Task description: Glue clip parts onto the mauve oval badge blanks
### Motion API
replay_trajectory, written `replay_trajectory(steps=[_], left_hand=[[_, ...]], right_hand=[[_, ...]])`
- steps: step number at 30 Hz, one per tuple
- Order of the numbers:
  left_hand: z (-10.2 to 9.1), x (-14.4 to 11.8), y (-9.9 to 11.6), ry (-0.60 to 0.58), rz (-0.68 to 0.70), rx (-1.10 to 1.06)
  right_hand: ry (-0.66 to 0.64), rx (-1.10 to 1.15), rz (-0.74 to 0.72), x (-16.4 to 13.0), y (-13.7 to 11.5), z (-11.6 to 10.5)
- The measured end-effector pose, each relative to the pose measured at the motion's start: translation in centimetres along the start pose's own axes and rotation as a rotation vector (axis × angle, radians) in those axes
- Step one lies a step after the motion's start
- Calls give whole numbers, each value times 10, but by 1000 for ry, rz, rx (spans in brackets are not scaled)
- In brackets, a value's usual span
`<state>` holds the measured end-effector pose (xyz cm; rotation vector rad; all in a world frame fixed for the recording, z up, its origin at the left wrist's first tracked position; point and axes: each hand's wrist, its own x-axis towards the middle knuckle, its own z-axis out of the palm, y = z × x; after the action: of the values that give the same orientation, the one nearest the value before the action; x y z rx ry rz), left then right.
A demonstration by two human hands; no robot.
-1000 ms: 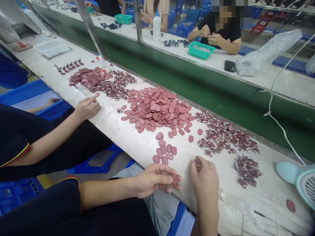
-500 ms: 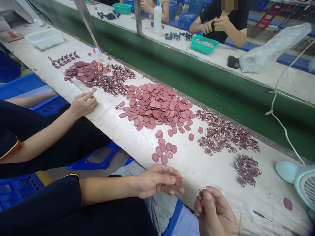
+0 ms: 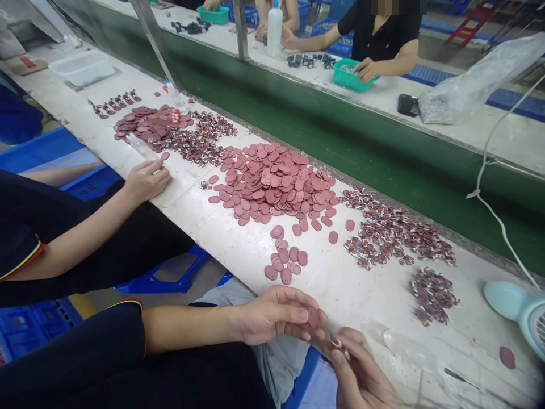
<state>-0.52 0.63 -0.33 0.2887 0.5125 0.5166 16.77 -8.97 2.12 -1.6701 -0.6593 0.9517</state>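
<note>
Between thumb and fingers, my left hand [image 3: 283, 315] grips a reddish-brown oval disc [image 3: 314, 318] over the table's near edge. My right hand [image 3: 361, 369] pinches a small brown-and-white piece [image 3: 339, 347], its fingertips close to the left hand's. Whether the piece touches the disc I cannot tell. Beyond my left hand lies a small group of oval discs [image 3: 286, 258], with a large heap of discs [image 3: 272, 182] behind it. Small brown-and-white pieces [image 3: 392, 230] form a heap at the right, and a smaller cluster of them [image 3: 433, 295] sits nearer me.
A clear plastic bottle [image 3: 400, 343], a thin dark tool [image 3: 460, 378], a lone disc [image 3: 507, 357] and a pale blue fan [image 3: 530, 318] are at the right. A neighbour's hand [image 3: 147, 179] rests on the left. Across the green channel [image 3: 306, 122], people work beside a green basket [image 3: 351, 76].
My right hand has moved left with the small piece, closer to the disc in my left hand. The view has shifted slightly. Across the channel, a person's hand has dropped to the green basket.
</note>
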Motion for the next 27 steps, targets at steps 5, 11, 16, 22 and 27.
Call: replay_trajectory(steps=[5, 11, 16, 22, 27], left_hand=[[1, -2, -5, -20, 77, 100], [2, -2, -3, -64, 125, 181], [2, -3, -4, -118, 146, 196], [2, -4, -3, -79, 135, 231], [2, -1, -5, -52, 205, 227]], right_hand=[[179, -57, -130, -5, -9, 6], [176, -13, -166, -16, -17, 21], [165, 9, -67, -18, -22, 27], [171, -13, 1, -19, -28, 29], [83, -20, -7, -11, -27, 22]])
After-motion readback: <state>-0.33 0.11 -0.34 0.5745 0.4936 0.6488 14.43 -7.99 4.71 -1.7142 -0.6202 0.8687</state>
